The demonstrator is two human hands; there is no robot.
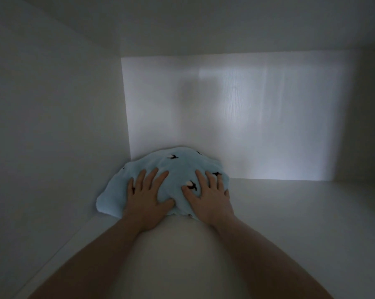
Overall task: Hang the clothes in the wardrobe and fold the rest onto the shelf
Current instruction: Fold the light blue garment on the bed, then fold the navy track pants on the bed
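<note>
white laminate wardrobe compartment [247, 115], dim inside, back panel lit by a pale patch. its white shelf board [290, 223] runs across the bottom of the view.

folded pale-blue fleecy garment with small dark bird prints [171, 167] sits on the shelf in the rear left corner, far edge touching the back panel, left edge close to the side wall. light is poor, so i can't tell how neat the folds underneath are.

left hand [144, 194] lies flat on the left half of the bundle, fingers straight and spread, gripping nothing. right hand [208, 194] same on the right half, fingers spread, palm down, pressing.

step looks like seating and flattening the folded piece. to do it well:
- press straight down with flat palms, don't drag forward, or the top layer slides off the fold
- smooth from the centre outward to push air out of the fleece
- front edge looks rounded and uneven; square it parallel to the shelf front
- lift both hands straight up to release, so nothing catches and pulls open
</note>
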